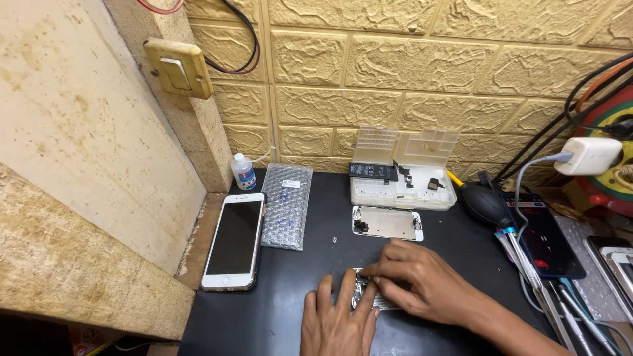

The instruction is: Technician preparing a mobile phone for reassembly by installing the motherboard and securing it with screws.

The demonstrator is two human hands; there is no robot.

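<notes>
Currently both hands are on an opened phone body (pixel 374 295) at the counter's (pixel 316 277) front edge: left hand (pixel 337 318) flat, fingers spread, pinning it; right hand (pixel 412 280) with fingers pinched at its top end, what they grip too small to tell. Screen panel (pixel 389 223) just behind; white phone (pixel 234 240) well left.

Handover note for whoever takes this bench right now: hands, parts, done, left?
Left hand: flat, fingers pinning the opened phone body on the black mat.
Right hand: fingertips working on the same phone body; no tool visible.
Detached screen panel lies face down behind it; a loose screw beside it.
Parts tray open, holding the battery.
Done: phone opened, screen off.
Left: phone not yet reassembled.
</notes>
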